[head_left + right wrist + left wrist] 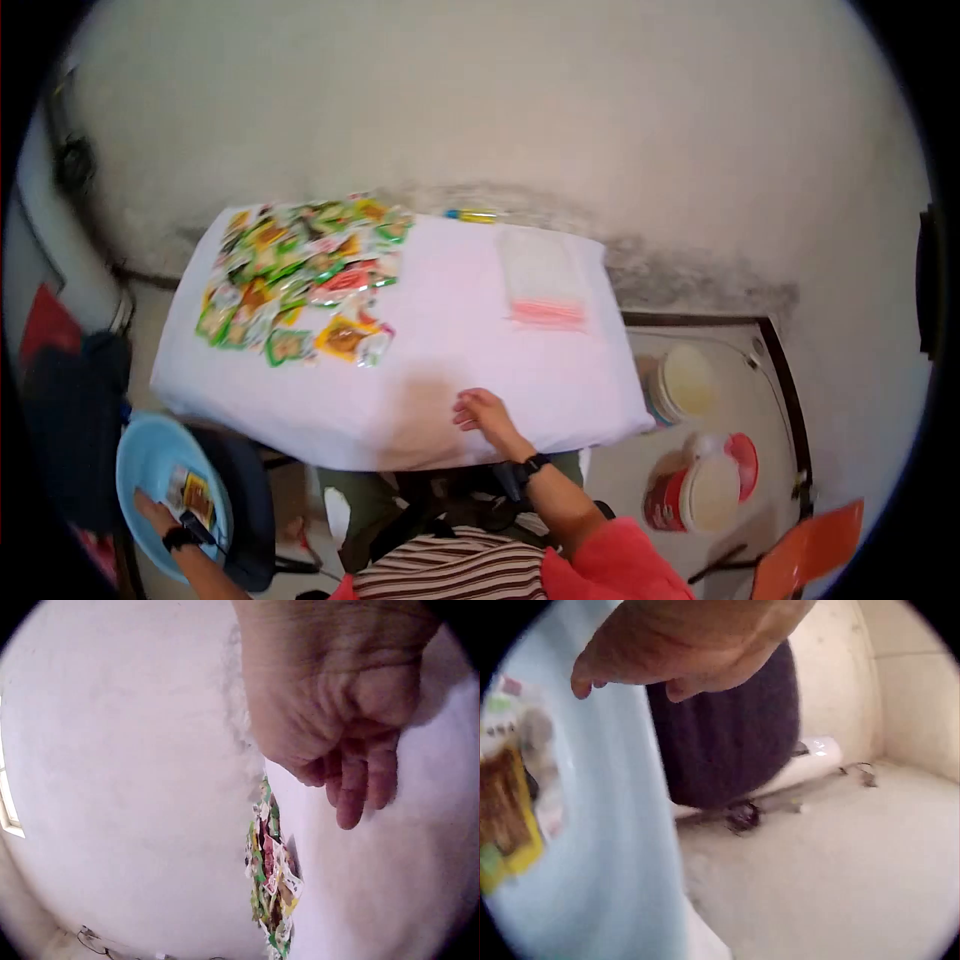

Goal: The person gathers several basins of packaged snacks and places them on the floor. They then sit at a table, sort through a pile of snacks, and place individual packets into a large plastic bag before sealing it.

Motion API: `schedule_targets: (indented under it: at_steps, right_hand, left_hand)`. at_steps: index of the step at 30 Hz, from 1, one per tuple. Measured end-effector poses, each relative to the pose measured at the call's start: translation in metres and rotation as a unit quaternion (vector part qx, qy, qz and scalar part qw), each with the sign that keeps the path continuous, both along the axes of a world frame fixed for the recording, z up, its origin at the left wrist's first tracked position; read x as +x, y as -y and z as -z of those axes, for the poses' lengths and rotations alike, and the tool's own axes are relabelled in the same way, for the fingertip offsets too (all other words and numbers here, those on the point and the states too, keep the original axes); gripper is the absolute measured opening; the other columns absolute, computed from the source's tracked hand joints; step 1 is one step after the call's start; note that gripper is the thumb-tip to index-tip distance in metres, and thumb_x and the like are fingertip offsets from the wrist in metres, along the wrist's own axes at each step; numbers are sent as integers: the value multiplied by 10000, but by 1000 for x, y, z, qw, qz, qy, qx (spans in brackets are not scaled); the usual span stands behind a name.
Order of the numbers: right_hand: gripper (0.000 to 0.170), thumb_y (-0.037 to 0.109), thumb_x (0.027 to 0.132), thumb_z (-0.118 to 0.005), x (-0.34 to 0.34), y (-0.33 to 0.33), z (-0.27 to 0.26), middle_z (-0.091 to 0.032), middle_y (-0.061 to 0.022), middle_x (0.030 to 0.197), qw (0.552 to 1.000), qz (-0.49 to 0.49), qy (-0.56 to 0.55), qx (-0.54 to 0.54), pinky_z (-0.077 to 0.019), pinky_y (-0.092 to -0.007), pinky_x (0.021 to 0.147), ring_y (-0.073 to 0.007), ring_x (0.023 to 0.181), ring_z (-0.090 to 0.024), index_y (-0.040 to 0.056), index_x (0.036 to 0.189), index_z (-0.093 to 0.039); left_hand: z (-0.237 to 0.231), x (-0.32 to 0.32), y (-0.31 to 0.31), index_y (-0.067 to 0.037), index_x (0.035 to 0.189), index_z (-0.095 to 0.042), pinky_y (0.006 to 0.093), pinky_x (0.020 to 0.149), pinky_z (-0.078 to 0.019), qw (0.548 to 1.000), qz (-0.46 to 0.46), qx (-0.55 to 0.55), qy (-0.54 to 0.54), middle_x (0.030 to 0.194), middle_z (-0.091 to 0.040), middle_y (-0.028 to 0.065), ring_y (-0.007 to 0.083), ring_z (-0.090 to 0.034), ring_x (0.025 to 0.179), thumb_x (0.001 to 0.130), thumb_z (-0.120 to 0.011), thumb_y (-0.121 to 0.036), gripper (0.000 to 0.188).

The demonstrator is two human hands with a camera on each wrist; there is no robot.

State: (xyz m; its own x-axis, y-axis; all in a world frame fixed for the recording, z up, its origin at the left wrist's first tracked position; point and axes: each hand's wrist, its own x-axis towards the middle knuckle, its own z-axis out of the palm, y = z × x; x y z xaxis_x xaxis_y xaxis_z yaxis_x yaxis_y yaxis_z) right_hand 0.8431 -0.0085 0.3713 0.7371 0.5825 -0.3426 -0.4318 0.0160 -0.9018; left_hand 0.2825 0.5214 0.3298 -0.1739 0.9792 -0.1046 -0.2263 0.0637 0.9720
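Observation:
In the head view, my left hand [155, 515] reaches into a light blue basin [150, 440] at the lower left. Beside its fingers lie snack packets [197, 497], one of them yellow and brown. The left wrist view shows that hand over the basin wall, its fingers pointing down and holding nothing. My right hand [485, 415] hovers over the near part of the white-covered table [440, 300], fingers loosely bent with nothing in them. Many green, yellow and red packets [290, 265] spread across the table's left half. A stack of clear plastic bags [540, 275] with red edges lies to the right.
A yellow and blue pen-like item [472, 215] lies along the table's back edge by the wall. The basin rests on a dark chair [250, 500]. Right of the table, white buckets [685, 385] stand on the floor near an orange chair [815, 550].

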Motion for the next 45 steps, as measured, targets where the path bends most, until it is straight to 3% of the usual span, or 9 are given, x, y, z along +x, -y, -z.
schedule_targets:
  at_steps: [3, 5, 6, 7, 8, 9, 13, 23, 45]
  right_hand:
    - [271, 240, 902, -567, 1, 7, -5, -615, -78, 858, 1000, 4, -4, -6, -504, -271, 567, -174, 677, -631, 53, 1097, -549]
    - [255, 241, 901, -567, 9, 2, -14, -614, -65, 824, 1000, 2, 2, -20, -497, -264, 561, -162, 661, -626, 51, 1072, -570]
    - [211, 214, 903, -560, 21, 8, -18, -605, -51, 788, 995, 31, 75, -54, -481, -247, 548, -138, 643, -604, 51, 1034, -589]
    - [172, 186, 904, -554, 31, 12, -21, -596, -37, 751, 984, 59, 147, -87, -465, -230, 535, -113, 625, -583, 51, 996, -608]
    - [161, 179, 897, -558, 47, 18, -23, -588, -30, 732, 971, 100, 199, -87, -454, -230, 536, -104, 622, -572, 45, 960, -624]
    - [156, 172, 889, -563, 67, 26, -25, -580, -22, 714, 954, 141, 251, -88, -443, -230, 537, -95, 618, -561, 40, 923, -639]
    - [124, 118, 823, -581, 151, 62, -50, -620, -92, 786, 752, 257, 541, -274, -479, -335, 657, -237, 717, -596, 40, 881, -658]
    - [286, 86, 761, -569, 259, 80, -36, -593, -99, 1033, 627, 84, 623, -460, -467, -431, 804, -293, 996, -544, 115, 1038, -632]
    - [112, 144, 824, -539, 237, 78, -50, -590, -116, 844, 688, 195, 564, -413, -473, -422, 720, -311, 851, -567, 59, 798, -607]
  left_hand:
    - [-84, 137, 76, -17, 1252, -482, 349, 909, -388, 980, 35, 152, -126, 1187, -552, 83, 239, -520, 1038, 925, -442, -287, 425]
    - [-25, 200, 58, -8, 1220, -502, 342, 876, -404, 929, 254, 250, -101, 1164, -563, 91, 218, -532, 1004, 923, -429, -198, 360]
    - [-52, 267, 128, -1, 1209, -511, 318, 854, -424, 879, 208, 313, -294, 1099, -581, 94, 201, -545, 966, 915, -432, -131, 331]
    - [-73, 318, 190, -19, 1170, -524, 262, 796, -457, 910, 300, 229, -175, 1057, -588, 64, 171, -563, 903, 931, -471, -148, 277]
    - [46, 357, 171, -15, 1120, -557, 275, 802, -459, 889, 387, 240, -43, 1045, -585, 60, 167, -560, 884, 897, -518, -101, 243]
    - [-72, 388, 273, -8, 1055, -592, 302, 815, -465, 882, 438, 154, -82, 1043, -588, 74, 182, -563, 900, 866, -548, -70, 204]
    - [-60, 460, 352, -41, 1001, -616, 399, 918, -416, 723, 437, 458, -276, 1089, -582, 145, 321, -525, 1061, 784, -587, -37, 219]
    - [-47, 463, 361, -88, 966, -629, 421, 905, -394, 642, 388, 546, -374, 1094, -595, 74, 291, -528, 1082, 753, -580, -103, 219]
    - [-50, 461, 362, -97, 944, -637, 400, 893, -403, 656, 376, 551, -354, 1068, -606, 61, 272, -547, 1059, 729, -594, -102, 220]
